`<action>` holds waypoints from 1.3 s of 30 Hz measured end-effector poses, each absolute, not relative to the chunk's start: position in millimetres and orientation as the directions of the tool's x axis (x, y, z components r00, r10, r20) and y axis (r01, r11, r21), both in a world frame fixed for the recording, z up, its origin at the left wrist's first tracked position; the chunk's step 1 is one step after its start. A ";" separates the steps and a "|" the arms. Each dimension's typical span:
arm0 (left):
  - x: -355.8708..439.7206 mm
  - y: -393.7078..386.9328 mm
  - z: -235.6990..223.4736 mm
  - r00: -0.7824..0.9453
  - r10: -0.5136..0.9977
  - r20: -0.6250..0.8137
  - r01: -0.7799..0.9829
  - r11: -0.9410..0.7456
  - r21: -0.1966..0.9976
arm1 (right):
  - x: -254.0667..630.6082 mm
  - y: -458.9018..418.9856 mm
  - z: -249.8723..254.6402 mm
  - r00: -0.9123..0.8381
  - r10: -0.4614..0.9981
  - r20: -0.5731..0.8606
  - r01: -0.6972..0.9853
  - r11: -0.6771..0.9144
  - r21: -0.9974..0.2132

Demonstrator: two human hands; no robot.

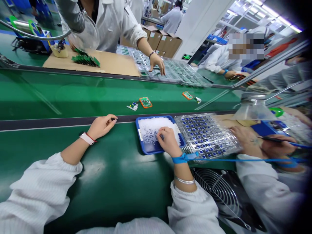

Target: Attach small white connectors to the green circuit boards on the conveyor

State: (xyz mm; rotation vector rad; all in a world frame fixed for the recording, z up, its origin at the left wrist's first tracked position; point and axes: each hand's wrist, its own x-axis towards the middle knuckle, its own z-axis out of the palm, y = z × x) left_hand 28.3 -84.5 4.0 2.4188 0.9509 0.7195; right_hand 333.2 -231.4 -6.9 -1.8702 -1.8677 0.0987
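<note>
My right hand reaches into a blue tray filled with many small white, translucent plastic pieces. Its fingers are pinched together among the pieces; what they grip, if anything, is hidden. At the edge of the green bench, my left hand has its fingers curled and thumb and forefinger close together; I cannot make out anything in them. On the belt beyond lies an orange-framed circuit board, with a small white part with wires to its left.
A clear blister tray of small blue-topped parts adjoins the blue tray. Farther right on the belt lie another orange-framed board and a white part. A co-worker's hand hovers opposite; another's arms are close by right. A fan sits below.
</note>
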 end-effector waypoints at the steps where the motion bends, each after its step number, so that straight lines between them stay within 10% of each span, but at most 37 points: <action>1: 28.3 -84.4 3.9 0.629 0.716 0.303 0.484 -0.665 0.568 | 332.7 -230.9 -6.9 0.055 0.956 0.287 0.922 0.062 -0.381; 33: 36.8 -70.0 1.7 0.597 0.732 0.329 0.473 -0.652 0.593 | 334.3 -252.0 21.8 -0.032 0.994 0.100 0.880 0.075 -0.468; 39: 76.7 -35.7 9.5 0.580 0.742 0.336 0.625 -0.670 0.401 | 339.4 -247.3 12.7 0.031 0.974 0.225 0.893 0.074 -0.445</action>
